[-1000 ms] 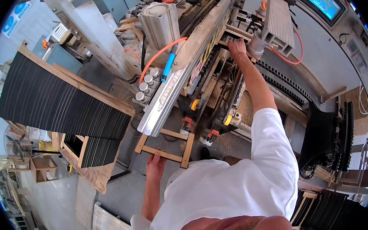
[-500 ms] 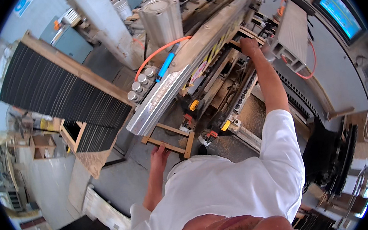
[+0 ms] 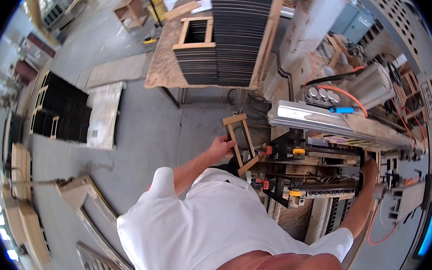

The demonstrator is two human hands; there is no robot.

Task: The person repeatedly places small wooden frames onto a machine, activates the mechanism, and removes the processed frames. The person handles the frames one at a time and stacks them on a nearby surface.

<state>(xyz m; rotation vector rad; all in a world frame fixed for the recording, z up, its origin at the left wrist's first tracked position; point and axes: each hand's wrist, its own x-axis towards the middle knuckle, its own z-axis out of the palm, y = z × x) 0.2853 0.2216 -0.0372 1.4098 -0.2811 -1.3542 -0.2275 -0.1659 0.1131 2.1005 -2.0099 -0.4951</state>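
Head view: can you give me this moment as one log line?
left hand: grips small wooden frame | right hand: reaching into machine | stacked dark slats behind

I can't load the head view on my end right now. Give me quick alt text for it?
A person in a white shirt leans over a woodworking machine, the left hand gripping a small wooden frame at its edge and the right hand reaching deep into the machine's far side. Behind stands a table stacked with dark slats on a grey concrete floor.
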